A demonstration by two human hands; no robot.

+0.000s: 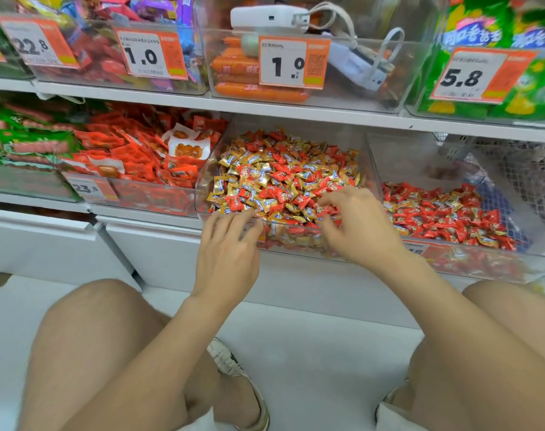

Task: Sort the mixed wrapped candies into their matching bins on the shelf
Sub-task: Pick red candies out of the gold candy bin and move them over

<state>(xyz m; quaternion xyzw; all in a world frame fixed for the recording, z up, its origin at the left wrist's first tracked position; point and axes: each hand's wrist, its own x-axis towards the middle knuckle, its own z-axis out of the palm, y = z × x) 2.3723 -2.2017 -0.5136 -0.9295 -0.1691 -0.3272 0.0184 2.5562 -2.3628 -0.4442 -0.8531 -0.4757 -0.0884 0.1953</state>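
- Now our left hand [230, 244] lies open at the front rim of the middle bin [202, 188].
- Our right hand [355, 225] curls over the mixed candies [280, 178]; whether it pinches one, we cannot tell.
- We judge picking is under way; next, reds belong in the right bin [482, 253].

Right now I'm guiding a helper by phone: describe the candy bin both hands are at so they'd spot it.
On the lower white shelf, take the middle clear bin, where the left hand and right hand reach. Unlike the orange-red packet bin on its left and the mostly red candy bin on its right, it is heaped with mixed gold and red candies.
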